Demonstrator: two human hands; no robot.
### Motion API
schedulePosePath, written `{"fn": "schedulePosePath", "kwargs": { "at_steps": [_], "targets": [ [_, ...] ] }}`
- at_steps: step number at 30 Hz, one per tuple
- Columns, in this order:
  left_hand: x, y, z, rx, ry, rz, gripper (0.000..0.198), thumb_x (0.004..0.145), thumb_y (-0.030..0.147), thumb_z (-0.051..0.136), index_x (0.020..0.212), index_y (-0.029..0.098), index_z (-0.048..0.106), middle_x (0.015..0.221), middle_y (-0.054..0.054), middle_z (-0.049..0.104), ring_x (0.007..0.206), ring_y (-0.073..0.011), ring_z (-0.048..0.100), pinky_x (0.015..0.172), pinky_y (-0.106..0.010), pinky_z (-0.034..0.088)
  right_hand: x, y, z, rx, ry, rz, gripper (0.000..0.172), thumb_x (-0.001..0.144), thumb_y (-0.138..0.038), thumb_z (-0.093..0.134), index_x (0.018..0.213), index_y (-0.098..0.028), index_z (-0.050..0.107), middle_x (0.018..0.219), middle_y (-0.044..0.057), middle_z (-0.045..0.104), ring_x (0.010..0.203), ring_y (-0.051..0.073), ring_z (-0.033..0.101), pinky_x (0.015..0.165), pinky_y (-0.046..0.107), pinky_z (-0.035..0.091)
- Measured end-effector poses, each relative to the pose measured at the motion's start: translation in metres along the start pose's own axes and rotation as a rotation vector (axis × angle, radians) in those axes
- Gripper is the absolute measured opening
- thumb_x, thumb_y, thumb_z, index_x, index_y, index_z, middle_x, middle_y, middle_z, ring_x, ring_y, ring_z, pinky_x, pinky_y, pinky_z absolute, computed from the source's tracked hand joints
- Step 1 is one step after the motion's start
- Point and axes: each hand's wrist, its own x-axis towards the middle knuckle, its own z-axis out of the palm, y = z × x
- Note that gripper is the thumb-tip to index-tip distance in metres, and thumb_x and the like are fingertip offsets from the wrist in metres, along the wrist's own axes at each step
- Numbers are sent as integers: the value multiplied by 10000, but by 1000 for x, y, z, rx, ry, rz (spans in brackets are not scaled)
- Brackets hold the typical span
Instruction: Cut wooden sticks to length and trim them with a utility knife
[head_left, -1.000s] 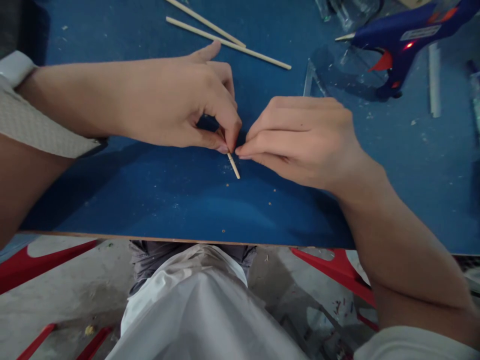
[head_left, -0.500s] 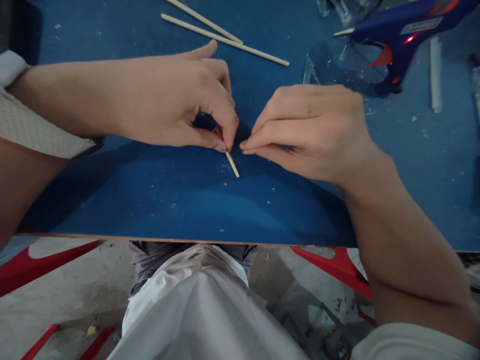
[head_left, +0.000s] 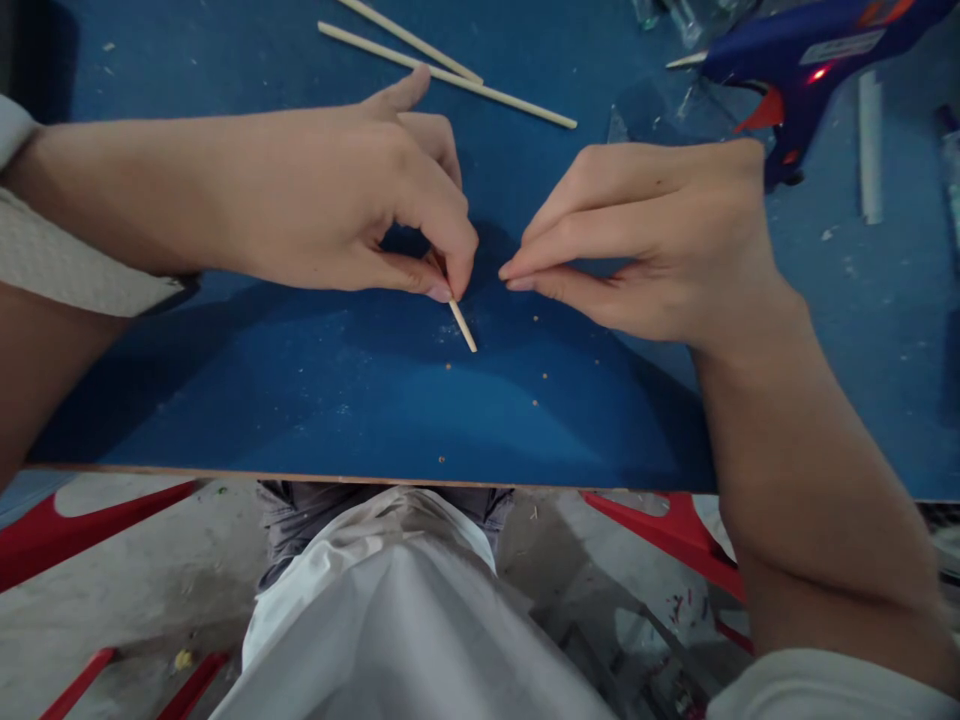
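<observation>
A short wooden stick [head_left: 463,326] is pinched between the thumb and index finger of my left hand [head_left: 375,200], its lower end pointing down and right over the blue tabletop. Right of it, apart from the stick, my right hand [head_left: 652,240] has its thumb and fingertips pressed together; whatever lies between them, if anything, is too small to make out. Two long wooden sticks, one [head_left: 517,102] touching or crossing near the end of the other [head_left: 412,40], lie beyond my left hand.
A blue glue gun [head_left: 795,70] with a lit red light lies at the upper right. Near it are a translucent glue stick [head_left: 870,150] and clear plastic scraps. The blue table's [head_left: 300,420] front edge runs before my lap, with red chair parts [head_left: 667,540] below.
My right hand has moved up and to the right, farther from the short stick. My left hand keeps its pinch on the stick, almost unmoved.
</observation>
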Motion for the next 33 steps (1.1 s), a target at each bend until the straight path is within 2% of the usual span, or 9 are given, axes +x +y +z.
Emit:
{"fn": "schedulePosePath", "kwargs": {
  "at_steps": [3, 9, 12, 15, 18, 21, 27, 33],
  "targets": [
    [0, 0, 0, -4, 7, 19, 854, 1161, 915, 316, 1102, 332, 937, 1014, 18, 828, 1372, -279, 709, 1493, -833, 15, 0, -1, -1, 6, -36, 44, 238, 1194, -364, 693, 1076, -353, 899, 1102, -13, 895, 956, 216, 824, 836, 403, 619],
    [-2, 1, 0, -32, 28, 37, 753, 1193, 853, 385, 1094, 351, 938, 1008, 33, 834, 1334, -260, 716, 1502, -820, 23, -1, -3, 1, -20, -43, 52, 227, 1193, -374, 694, 1072, -358, 885, 1085, -37, 897, 957, 207, 826, 825, 408, 627],
    [-2, 0, -1, -34, 22, 43, 695, 1198, 826, 421, 1141, 365, 938, 1023, 27, 851, 1293, -254, 728, 1516, -778, 53, -2, -3, 2, -28, -42, 62, 222, 1187, -382, 700, 1061, -358, 881, 1080, -43, 903, 955, 210, 833, 825, 412, 633],
    [-2, -1, -1, -25, 14, 38, 678, 1209, 798, 414, 1187, 368, 937, 1009, 18, 843, 1291, -249, 724, 1527, -736, 68, -1, -2, 1, -19, -35, 23, 219, 1191, -366, 700, 1062, -342, 875, 1068, -36, 906, 951, 210, 832, 815, 407, 628],
    [-1, -1, 0, -18, 13, 37, 666, 1222, 754, 394, 1147, 365, 929, 994, 28, 817, 1352, -261, 700, 1508, -783, 25, 0, -1, 0, 10, -26, -34, 199, 1185, -318, 713, 1062, -323, 869, 1067, -23, 911, 943, 203, 822, 806, 398, 615],
    [0, 0, 1, -4, 10, 30, 714, 1216, 762, 364, 1082, 330, 917, 1000, 33, 802, 1372, -261, 693, 1493, -805, 35, 0, -1, -1, 33, -35, -27, 196, 1175, -299, 725, 1041, -314, 868, 1072, -20, 910, 937, 207, 813, 804, 404, 617],
    [2, 4, 1, 3, -1, -18, 952, 1138, 949, 244, 1039, 293, 926, 982, 21, 789, 1361, -252, 679, 1484, -818, 73, -1, 0, -1, 107, -15, -33, 172, 1149, -281, 745, 1030, -287, 870, 1056, -5, 900, 919, 225, 802, 800, 418, 626],
    [4, 2, 1, 37, -36, -19, 886, 1151, 881, 266, 1020, 287, 911, 976, 27, 789, 1363, -246, 685, 1517, -710, 87, -2, 1, -1, 102, -12, -4, 171, 1134, -261, 747, 1018, -308, 863, 1057, -14, 903, 919, 222, 800, 797, 432, 628]
  ]
}}
